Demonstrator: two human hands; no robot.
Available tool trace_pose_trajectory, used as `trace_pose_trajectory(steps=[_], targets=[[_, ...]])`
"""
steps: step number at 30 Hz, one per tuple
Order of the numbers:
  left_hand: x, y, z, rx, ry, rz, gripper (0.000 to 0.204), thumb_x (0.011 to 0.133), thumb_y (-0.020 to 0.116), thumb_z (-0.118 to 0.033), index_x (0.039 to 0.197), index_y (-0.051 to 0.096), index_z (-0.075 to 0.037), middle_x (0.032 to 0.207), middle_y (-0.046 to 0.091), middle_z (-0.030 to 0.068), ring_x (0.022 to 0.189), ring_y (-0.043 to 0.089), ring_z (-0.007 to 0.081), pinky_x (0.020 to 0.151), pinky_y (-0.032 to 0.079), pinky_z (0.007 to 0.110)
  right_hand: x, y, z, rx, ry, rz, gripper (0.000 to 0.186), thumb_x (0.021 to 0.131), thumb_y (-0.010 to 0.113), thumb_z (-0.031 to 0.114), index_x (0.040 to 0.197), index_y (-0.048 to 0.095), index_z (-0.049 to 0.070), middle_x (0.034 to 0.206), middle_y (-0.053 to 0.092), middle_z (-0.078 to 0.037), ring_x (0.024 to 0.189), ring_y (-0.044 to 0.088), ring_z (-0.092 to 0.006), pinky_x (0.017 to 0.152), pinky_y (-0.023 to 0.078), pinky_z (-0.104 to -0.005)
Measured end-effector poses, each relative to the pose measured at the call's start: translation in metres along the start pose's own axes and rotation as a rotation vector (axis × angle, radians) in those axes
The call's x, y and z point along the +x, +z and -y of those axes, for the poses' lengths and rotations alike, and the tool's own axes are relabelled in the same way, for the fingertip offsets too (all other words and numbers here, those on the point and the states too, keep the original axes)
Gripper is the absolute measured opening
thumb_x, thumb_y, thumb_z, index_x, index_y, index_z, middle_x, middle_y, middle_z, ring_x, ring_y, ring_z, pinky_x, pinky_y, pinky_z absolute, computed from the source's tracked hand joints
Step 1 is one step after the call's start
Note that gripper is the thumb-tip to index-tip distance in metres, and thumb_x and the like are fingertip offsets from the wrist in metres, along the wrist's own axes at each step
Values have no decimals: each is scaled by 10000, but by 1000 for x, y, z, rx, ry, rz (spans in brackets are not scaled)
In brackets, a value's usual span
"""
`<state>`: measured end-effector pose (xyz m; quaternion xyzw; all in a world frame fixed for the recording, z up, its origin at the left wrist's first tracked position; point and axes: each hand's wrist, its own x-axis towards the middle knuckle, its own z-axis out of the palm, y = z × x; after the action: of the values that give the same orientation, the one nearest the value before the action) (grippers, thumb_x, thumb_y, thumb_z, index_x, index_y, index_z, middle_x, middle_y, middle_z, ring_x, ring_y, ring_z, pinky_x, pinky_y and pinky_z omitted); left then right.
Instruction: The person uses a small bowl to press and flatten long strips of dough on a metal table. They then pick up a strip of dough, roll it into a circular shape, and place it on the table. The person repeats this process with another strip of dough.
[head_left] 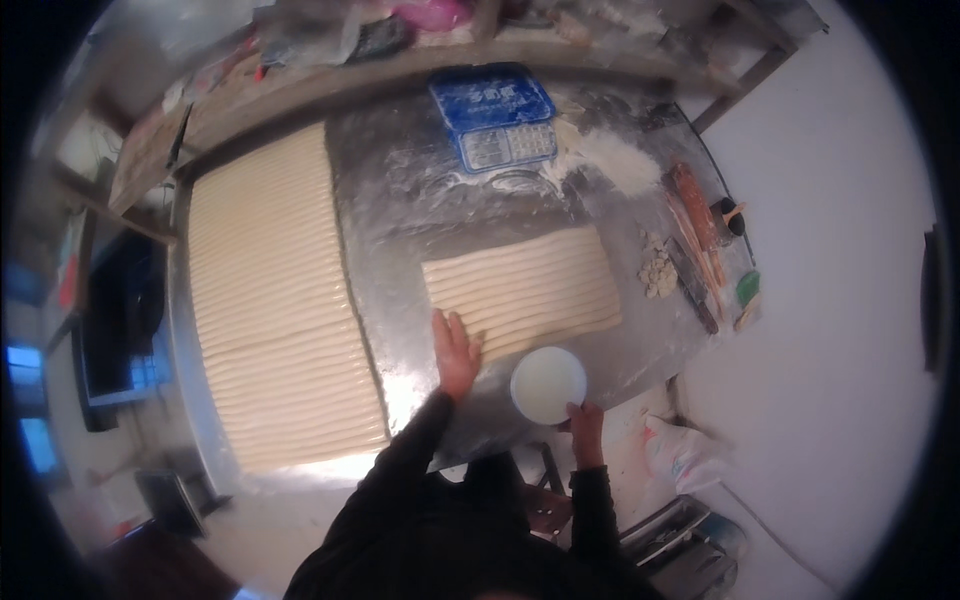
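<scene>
- Head view, left hand: the left hand [457,357] grasps nothing; its fingers are extended at the near left corner of the smaller batch of dough ropes [525,285], apparently touching its edge.
- Head view, right hand: the right hand [587,420] grips the rim of a round white bowl [517,398] with pale contents (liquid or powder, I cannot tell which), just beyond its fingers.
- Where the dough is: the smaller batch lies ahead of both hands, beyond the bowl, on the metal tabletop [395,250]; the larger batch of dough ropes [275,310] stretches well to the left of the left hand.
- How far along: both of these 2 batches are already laid out as ropes side by side, so the shaping looks largely done. The bowl has not been emptied; how much work is left cannot be told.
- Around the hands: a blue scale [500,110] stands far ahead of them, with loose flour [620,162] beside it. Ahead and to the right of the right hand lie dough scraps [658,272] and a reddish-brown rolling pin [695,205].
</scene>
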<state>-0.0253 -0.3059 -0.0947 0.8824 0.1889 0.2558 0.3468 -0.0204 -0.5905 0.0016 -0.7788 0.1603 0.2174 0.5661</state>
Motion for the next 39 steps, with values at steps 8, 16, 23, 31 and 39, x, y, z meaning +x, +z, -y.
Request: trace_pose_trajectory(steps=[8, 16, 23, 31, 39], targets=[[105, 30, 59, 321, 149, -68, 700, 935, 634, -289, 1472, 362, 69, 1532, 299, 370, 1399, 313, 564, 1140, 323, 572, 57, -53, 26, -21, -81, 35, 293, 893, 591, 157, 983, 672, -110, 799, 703, -147, 589, 678, -195, 524, 566, -295], [89, 68, -32, 277, 256, 380, 723, 943, 602, -355, 1551, 329, -74, 1612, 283, 210, 1466, 295, 420, 1146, 269, 581, 97, -99, 21, 100, -34, -36, 293, 896, 594, 153, 987, 670, -115, 773, 698, -141, 584, 669, -184, 498, 536, -296], [187, 224, -111, 169, 582, 422, 753, 902, 662, -402, 1522, 376, -81, 1603, 284, 218, 1460, 314, 392, 1151, 284, 564, 112, -153, 21, 79, -10, -104, 302, 898, 585, 143, 1010, 668, -125, 767, 695, -135, 559, 646, -173, 489, 523, -289], [141, 274, -151, 256, 684, 599, 747, 902, 640, -479, 1469, 443, -34, 1612, 276, 204, 1491, 267, 373, 1163, 266, 592, 122, -199, -3, 261, 6, -224, 287, 904, 577, 133, 1038, 673, -102, 803, 691, -116, 555, 634, -148, 484, 523, -262], [84, 200, -179, 224, 801, 824, 731, 870, 649, -412, 1471, 440, -53, 1592, 319, 198, 1491, 280, 345, 1152, 288, 546, 142, -219, -8, 270, -7, -248, 305, 900, 578, 155, 1015, 668, -113, 768, 682, -119, 547, 626, -150, 498, 535, -275]])
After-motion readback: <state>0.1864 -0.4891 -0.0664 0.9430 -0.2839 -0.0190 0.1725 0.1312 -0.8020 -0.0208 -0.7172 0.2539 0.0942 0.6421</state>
